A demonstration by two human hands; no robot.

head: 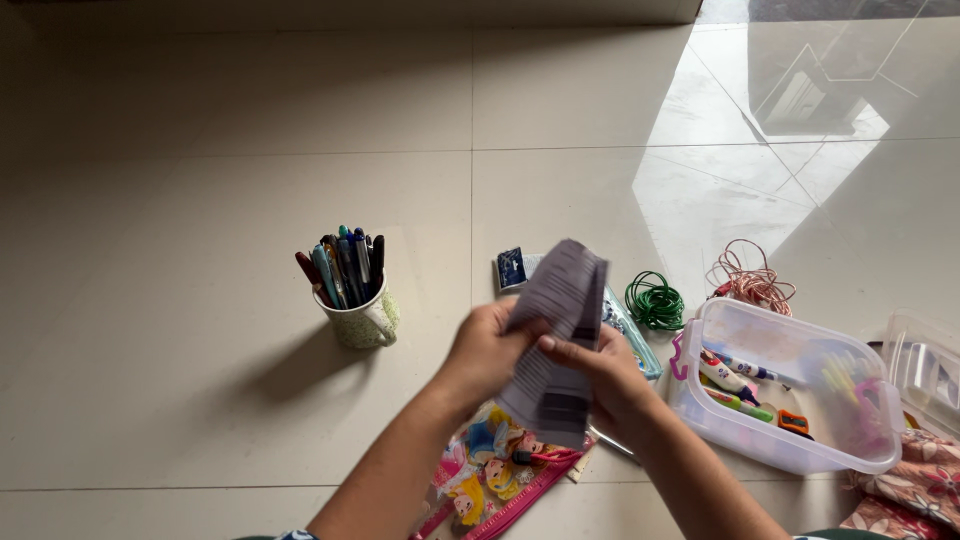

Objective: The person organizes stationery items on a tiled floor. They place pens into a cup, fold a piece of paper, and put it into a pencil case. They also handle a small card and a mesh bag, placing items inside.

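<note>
Both my hands hold a long printed paper slip [558, 335], folded or bent in the middle, above the tiled floor. My left hand [487, 348] grips its left edge. My right hand [603, 372] pinches it from the right, thumb on the front. Under my hands lies a colourful cartoon pencil pouch [495, 468] with a pink zipper. A pale patterned mug [362, 322] filled with several pens stands to the left, apart from my hands.
A clear plastic box [790, 440] with markers and small items sits at the right, its lid [925, 368] beside it. A green wire coil [655, 300], a pink cord bundle [752, 280] and a small dark blue packet [511, 267] lie behind. Floral fabric [915, 490] shows at the bottom right.
</note>
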